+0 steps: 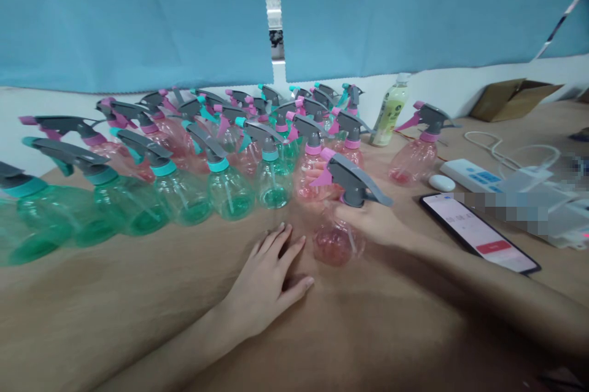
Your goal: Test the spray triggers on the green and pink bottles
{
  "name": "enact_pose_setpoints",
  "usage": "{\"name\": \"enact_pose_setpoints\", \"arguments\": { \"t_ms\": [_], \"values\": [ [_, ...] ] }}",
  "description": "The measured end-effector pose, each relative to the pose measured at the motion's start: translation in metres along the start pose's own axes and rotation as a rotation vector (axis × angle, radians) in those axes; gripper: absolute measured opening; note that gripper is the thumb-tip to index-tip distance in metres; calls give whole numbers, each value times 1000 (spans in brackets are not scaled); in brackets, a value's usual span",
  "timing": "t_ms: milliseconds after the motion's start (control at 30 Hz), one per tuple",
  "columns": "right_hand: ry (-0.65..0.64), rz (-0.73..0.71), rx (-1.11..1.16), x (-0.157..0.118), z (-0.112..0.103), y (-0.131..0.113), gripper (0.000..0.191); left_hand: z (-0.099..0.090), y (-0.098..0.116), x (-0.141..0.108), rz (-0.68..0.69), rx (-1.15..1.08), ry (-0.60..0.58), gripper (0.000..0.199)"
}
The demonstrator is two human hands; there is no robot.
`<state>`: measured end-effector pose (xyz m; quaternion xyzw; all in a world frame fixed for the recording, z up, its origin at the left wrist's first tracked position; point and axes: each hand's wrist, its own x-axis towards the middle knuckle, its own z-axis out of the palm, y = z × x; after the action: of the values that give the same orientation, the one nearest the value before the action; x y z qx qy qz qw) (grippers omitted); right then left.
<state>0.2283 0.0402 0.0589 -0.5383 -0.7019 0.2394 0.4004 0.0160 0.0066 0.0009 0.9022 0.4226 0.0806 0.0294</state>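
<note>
My left hand (267, 281) lies on the brown table (184, 312) with its fingers spread and nothing in them. To its right, my right hand (363, 217) is wrapped round the neck of a pink spray bottle (335, 246) with a grey and pink trigger head. That bottle stands in front of the others, its nozzle towards the left. Several green spray bottles (230, 197) with turquoise collars form the front row at the left. Behind them and behind my right hand are several pink spray bottles (352, 153) and more green ones.
Right of the group stands another pink spray bottle (414, 159), near a labelled drink bottle (391, 110). A phone (478, 232), a white oval object (442, 183), a power strip (473, 176), cables and a cardboard box (510, 100) lie farther right. A blue curtain (138, 18) hangs behind.
</note>
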Motion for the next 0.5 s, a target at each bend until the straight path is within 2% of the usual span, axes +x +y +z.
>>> {"name": "enact_pose_setpoints", "arguments": {
  "t_ms": [167, 500],
  "values": [
    [-19, -28, 37, 1, 0, 1, 43, 1, -1, 0, 5, -1, -7, 56],
    [-25, -34, 55, 2, 1, 1, 31, 1, -1, 0, 9, -2, -9, 57]
  ]
}}
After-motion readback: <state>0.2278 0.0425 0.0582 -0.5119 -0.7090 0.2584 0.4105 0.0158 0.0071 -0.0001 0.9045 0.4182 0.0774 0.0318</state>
